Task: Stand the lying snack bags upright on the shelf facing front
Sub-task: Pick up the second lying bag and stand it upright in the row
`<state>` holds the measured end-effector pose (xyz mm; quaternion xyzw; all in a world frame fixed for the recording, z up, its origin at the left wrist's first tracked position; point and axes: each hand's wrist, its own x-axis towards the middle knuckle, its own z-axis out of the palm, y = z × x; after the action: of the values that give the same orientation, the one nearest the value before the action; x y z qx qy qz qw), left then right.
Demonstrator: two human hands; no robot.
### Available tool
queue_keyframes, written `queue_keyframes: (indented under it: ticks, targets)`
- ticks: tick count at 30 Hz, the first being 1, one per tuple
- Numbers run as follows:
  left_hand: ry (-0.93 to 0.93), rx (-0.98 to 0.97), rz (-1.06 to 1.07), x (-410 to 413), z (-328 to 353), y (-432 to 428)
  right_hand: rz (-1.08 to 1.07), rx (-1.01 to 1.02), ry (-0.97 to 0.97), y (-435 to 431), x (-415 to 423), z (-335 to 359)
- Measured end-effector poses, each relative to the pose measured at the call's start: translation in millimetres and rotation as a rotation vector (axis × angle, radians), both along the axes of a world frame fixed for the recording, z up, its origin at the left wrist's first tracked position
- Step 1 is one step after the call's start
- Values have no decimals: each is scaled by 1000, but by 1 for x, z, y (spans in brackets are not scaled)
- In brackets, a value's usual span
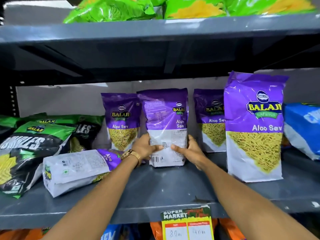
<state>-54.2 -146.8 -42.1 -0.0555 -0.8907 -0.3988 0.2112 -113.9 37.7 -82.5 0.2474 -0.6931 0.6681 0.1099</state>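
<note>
2 hands are holding 1 purple bag up.

The left hand and right hand are squeezing the middle bag low on its sides; it is standing tall on the shelf, turned partly sideways. Another bag is lying long-ways just left, nearer the left hand.

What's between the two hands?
In the head view, an upright purple Aloo Sev bag sits between the left hand and right hand. Both hands grip its lower sides, and it is turned partly sideways, not facing front.
</note>
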Motion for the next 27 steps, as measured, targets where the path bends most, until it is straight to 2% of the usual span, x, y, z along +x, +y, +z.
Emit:
queue_keyframes:
  ticks: [5,10,12,18,23,27]
  targets:
    - [14,72,50,-27,-13,2,-41,-50,-23,-4,-12,-7]
    - [168,74,207,-26,-32,2,-27,8,-98,0,-11,-9]
    - [210,31,250,-26,-35,-1,-101,14,-139,-1,-7,-5]
    - [226,-21,125,-15,-39,7,-367,-14,-238,-10,4,6]
    - [111,8,34,-9,-38,15,-656,128,-10,-7,15,2]
    - [37,124,-47,-8,-36,9,-591,40,101,-6,19,6]
